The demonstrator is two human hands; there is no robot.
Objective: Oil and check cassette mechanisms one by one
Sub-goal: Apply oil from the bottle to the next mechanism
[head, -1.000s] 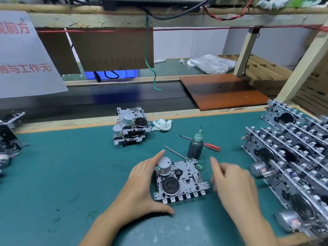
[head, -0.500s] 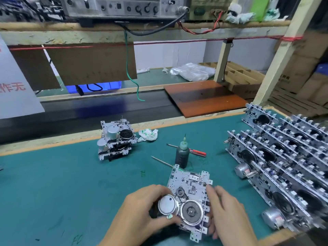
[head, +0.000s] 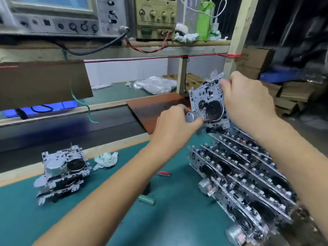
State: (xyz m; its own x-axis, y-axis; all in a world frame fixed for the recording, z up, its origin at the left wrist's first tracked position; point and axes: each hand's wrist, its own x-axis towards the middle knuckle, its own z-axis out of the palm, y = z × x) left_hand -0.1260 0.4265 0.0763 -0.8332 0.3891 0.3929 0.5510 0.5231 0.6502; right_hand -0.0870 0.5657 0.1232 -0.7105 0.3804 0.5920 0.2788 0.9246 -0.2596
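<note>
Green tabletop [head: 26, 219] under a shelf of test gear; cassette mechanism [head: 207, 105] is lifted up off it around 1 o'clock, tilted, both hands on it. Left hand [head: 175, 125] grips its motor end, right hand [head: 246, 100] grips the top edge. Row of mechanisms [head: 239, 178] sits at 3 o'clock, small stack [head: 62, 173] at 9.

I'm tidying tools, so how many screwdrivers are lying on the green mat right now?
2 partly visible: a red handle right of the left forearm, and a green handle nearer the camera. The forearm hides their shafts and might hide more.
</note>
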